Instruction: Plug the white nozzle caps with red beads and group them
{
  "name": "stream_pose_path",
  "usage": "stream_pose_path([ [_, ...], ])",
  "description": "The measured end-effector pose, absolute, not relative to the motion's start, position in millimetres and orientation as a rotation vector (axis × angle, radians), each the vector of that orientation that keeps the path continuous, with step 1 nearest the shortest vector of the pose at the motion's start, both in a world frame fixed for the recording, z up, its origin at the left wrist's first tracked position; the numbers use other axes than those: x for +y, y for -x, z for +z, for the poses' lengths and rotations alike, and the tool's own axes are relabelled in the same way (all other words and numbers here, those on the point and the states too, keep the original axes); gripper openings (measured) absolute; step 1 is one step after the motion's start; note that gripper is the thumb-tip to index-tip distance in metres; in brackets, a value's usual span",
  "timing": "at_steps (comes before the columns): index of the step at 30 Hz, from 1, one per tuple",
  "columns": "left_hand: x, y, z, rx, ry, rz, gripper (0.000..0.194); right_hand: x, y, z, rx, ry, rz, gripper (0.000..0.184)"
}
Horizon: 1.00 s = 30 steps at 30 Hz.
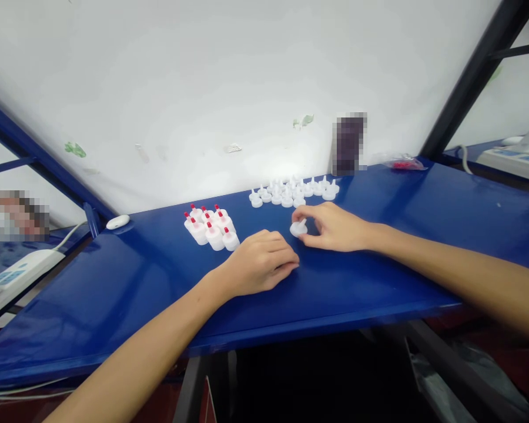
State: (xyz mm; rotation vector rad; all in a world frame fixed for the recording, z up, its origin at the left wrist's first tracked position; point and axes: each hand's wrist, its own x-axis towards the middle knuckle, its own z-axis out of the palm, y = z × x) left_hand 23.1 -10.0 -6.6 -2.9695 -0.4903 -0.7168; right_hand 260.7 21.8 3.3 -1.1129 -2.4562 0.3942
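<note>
My right hand (pixel 330 226) pinches a white nozzle cap (pixel 298 228) between thumb and fingers, with its small spout pointing up. My left hand (pixel 264 262) rests low over the blue table, fingers curled and pressed together. Whatever is inside that hand, if anything, is hidden. Beyond the right hand stands a group of several white nozzle caps (pixel 286 197), spouts upward and without red tips. To the left of my left hand, several white pieces with red-tipped spouts (pixel 213 235) stand close together; the nearest one almost meets the hand's outline.
The blue table (pixel 127 294) runs along a white wall (pixel 229 82). A blurred dark upright object (pixel 348 144) leans at the back, beside a clear bag with red contents (pixel 405 164). A white rounded object (pixel 117 222) lies at the back left. Power strips (pixel 22 270) sit beyond both ends.
</note>
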Motion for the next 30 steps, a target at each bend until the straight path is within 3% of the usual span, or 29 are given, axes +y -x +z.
stream_pose_path([
  [3,-5.7,-18.4,-4.5,-0.497,2.819,-0.934,0.012,16.1,-262.8,8.0,-2.469,0.914,0.613,0.020],
  [9,-5.5,-14.0,-0.6,-0.489,2.500,-1.229,0.028,11.7,-263.1,13.1,-2.479,0.808,0.813,0.024],
  [30,1.2,-14.9,-1.0,-0.400,2.527,-1.303,0.027,16.4,-263.8,11.7,-2.516,0.795,0.772,0.027],
])
